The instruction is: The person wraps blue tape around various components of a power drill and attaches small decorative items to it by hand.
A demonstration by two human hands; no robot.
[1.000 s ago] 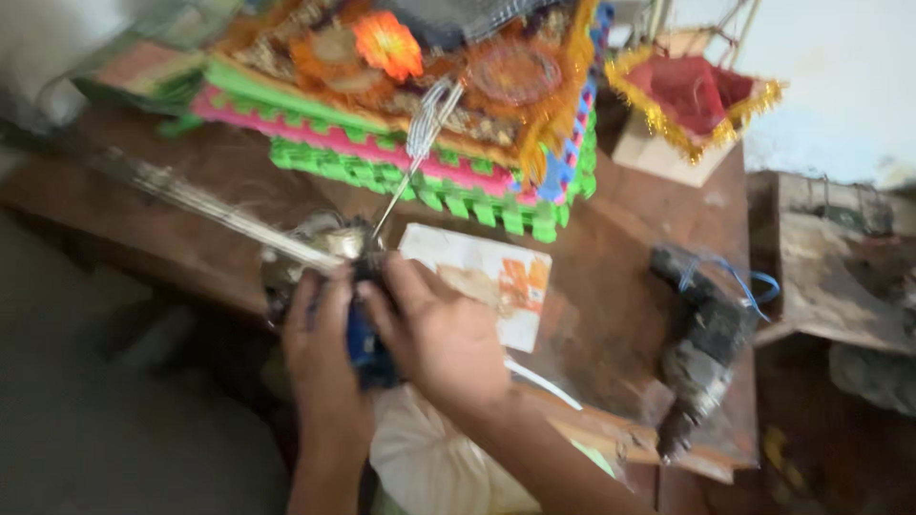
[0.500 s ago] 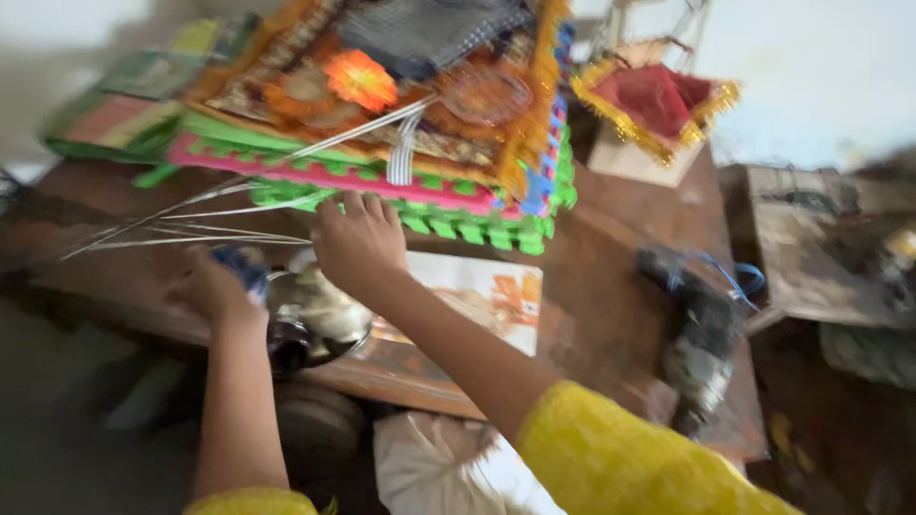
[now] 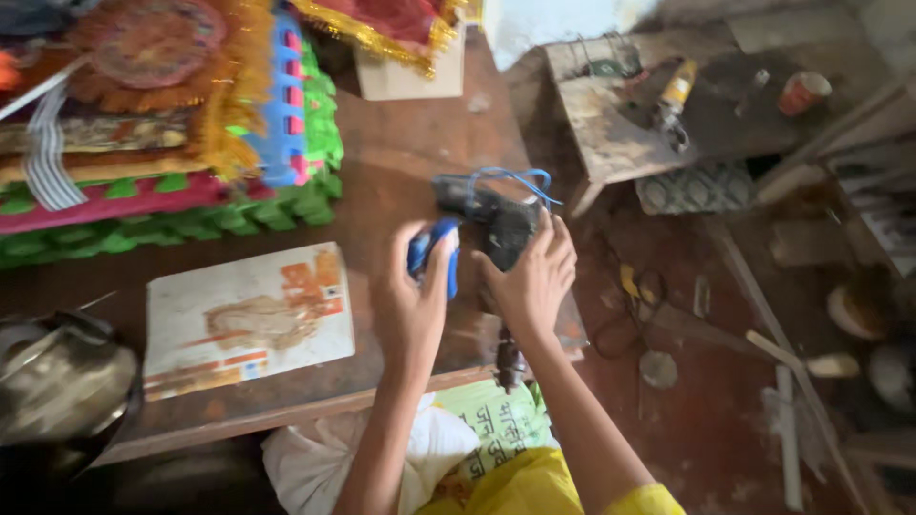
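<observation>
Left hand (image 3: 412, 303) closed around small blue object (image 3: 431, 259), fingers wrapped tight. Right hand (image 3: 530, 277) on dark power drill (image 3: 496, 224) at desk (image 3: 401, 162) edge, fingers curled over body, grip partial. Drill not lifted yet; picture card (image 3: 246, 319) lies untouched nearby.
</observation>
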